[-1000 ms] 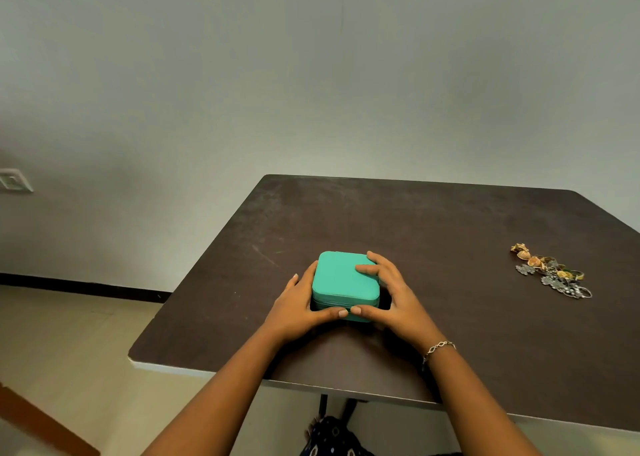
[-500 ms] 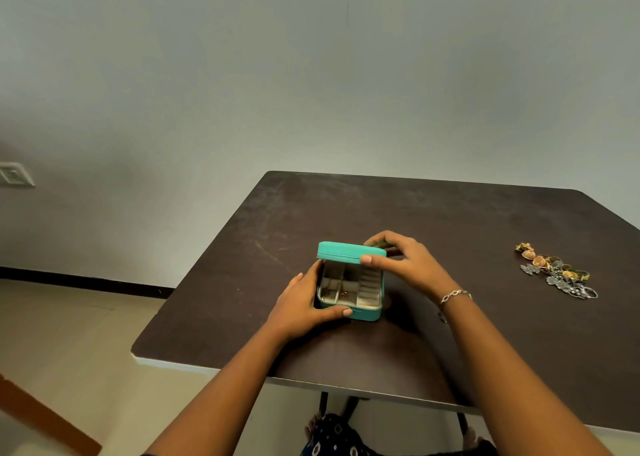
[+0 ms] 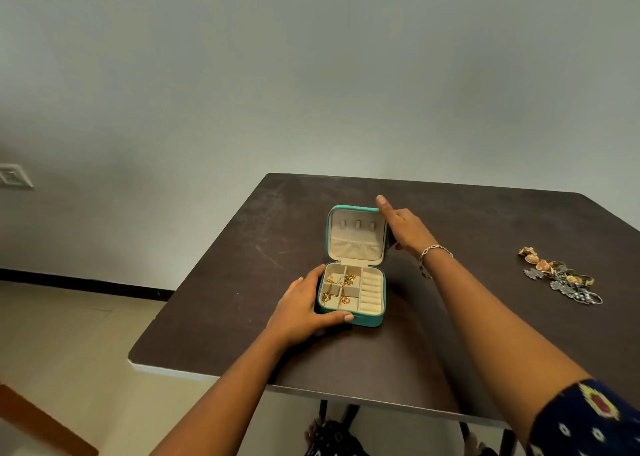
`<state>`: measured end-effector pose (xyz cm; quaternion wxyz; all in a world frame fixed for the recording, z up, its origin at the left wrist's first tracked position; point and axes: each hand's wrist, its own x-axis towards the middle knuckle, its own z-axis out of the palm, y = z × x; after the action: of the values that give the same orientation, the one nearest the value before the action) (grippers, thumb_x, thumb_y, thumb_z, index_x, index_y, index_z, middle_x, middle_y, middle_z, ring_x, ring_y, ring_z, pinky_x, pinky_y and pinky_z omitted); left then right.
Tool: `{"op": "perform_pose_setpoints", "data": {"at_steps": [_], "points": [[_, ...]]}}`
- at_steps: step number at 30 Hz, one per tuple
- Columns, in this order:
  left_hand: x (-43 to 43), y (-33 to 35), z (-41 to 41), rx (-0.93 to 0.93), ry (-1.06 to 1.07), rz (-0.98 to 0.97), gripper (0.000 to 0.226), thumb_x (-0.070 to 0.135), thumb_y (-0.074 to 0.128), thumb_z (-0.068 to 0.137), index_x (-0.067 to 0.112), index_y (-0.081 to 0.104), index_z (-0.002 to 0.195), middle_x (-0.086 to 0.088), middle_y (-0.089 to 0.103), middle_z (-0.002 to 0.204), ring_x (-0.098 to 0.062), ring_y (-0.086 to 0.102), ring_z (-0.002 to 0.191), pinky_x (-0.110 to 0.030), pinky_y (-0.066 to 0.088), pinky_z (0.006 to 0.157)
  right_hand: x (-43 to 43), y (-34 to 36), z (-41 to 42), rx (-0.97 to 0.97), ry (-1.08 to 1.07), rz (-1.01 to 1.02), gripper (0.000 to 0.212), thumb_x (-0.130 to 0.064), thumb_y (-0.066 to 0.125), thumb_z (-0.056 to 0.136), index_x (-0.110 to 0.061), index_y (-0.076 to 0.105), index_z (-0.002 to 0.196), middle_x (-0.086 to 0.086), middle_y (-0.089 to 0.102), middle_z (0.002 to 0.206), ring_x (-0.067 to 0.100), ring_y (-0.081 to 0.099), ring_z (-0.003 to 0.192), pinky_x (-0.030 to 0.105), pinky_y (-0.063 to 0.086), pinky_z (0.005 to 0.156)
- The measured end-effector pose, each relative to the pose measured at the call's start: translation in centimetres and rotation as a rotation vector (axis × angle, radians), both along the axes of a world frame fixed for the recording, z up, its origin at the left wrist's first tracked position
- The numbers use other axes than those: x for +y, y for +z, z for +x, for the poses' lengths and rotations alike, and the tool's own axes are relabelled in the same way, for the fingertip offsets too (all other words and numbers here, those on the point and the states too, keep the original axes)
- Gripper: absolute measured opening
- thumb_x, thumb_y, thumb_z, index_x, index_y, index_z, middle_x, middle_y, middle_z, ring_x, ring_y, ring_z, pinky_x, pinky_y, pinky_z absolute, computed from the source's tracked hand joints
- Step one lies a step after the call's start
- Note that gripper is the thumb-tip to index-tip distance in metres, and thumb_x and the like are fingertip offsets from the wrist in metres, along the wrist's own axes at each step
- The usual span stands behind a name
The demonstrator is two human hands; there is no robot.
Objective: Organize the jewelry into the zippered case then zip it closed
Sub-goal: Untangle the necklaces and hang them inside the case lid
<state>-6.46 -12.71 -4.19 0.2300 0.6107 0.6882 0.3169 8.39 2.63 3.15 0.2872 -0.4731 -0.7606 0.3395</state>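
A teal zippered jewelry case [image 3: 367,319] sits open near the middle of the dark table [image 3: 460,344], its cream-lined lid [image 3: 355,246] standing upright. Gold chains [image 3: 337,287] lie in the left compartments, and cream ring rolls [image 3: 371,291] fill the right side. My left hand [image 3: 299,308] grips the base at its front left corner, thumb along the front wall. My right hand [image 3: 403,228] holds the lid's right edge, index finger stretched up past the top corner. A pile of loose jewelry [image 3: 561,277] lies far to the right on the table.
The table's front edge [image 3: 311,388] runs close to my body and its left edge drops to a tiled floor. A bare wall stands behind the table, with a switch plate [image 3: 14,175] at the far left. My right wrist wears a silver bracelet [image 3: 433,251].
The case went from shut to fully open: my right hand lifted the lid and swung it back until upright. My left hand stayed on the base.
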Motion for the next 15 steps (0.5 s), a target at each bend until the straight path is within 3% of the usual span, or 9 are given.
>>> {"op": "perform_pose_setpoints", "data": {"at_steps": [2,4,10,13,15], "points": [[0.0,0.0,0.0,-0.001,-0.001,0.003,0.091,0.051,0.072,0.07,0.029,0.021,0.142,0.01,0.04,0.142,-0.011,0.034,0.13,-0.033,0.032,0.105,0.7,-0.5,-0.3,0.019,-0.063,0.078,0.05,-0.047,0.026,0.096,-0.006,0.051,0.082,0.003,0.05,0.073,0.019,0.049,0.071,0.04,0.046,0.073],[0.0,0.0,0.0,-0.002,-0.001,-0.006,0.092,0.051,0.072,0.069,0.029,0.02,0.142,0.01,0.04,0.141,-0.011,0.035,0.13,-0.034,0.034,0.106,1.1,-1.2,-0.6,0.047,-0.11,0.101,0.042,-0.04,0.028,0.098,-0.005,0.05,0.1,0.006,0.054,0.087,0.022,0.051,0.082,0.042,0.047,0.076],[-0.1,0.0,-0.1,-0.002,-0.001,0.008,0.092,0.051,0.072,0.069,0.029,0.021,0.142,0.01,0.041,0.141,-0.011,0.034,0.13,-0.034,0.033,0.106,1.6,-3.1,-1.0,0.058,-0.106,-0.006,0.025,-0.026,0.034,0.099,-0.012,0.045,0.114,0.011,0.059,0.113,0.024,0.057,0.101,0.046,0.051,0.085],[-0.1,0.0,-0.1,0.001,-0.003,0.01,0.092,0.05,0.072,0.069,0.028,0.02,0.142,0.009,0.04,0.141,-0.011,0.034,0.13,-0.033,0.032,0.105,1.2,-3.0,-0.5,0.111,-0.06,-0.189,0.035,-0.027,0.039,0.097,-0.017,0.035,0.13,0.01,0.054,0.124,0.023,0.055,0.106,0.045,0.049,0.091],[-0.1,0.0,-0.1,-0.006,-0.002,0.011,0.093,0.051,0.072,0.069,0.029,0.02,0.142,0.009,0.041,0.141,-0.011,0.034,0.13,-0.033,0.033,0.105,0.4,-2.5,-0.1,0.12,-0.053,-0.208,0.046,-0.024,0.048,0.094,-0.018,0.029,0.136,0.009,0.051,0.128,0.024,0.051,0.113,0.042,0.046,0.096]]}}
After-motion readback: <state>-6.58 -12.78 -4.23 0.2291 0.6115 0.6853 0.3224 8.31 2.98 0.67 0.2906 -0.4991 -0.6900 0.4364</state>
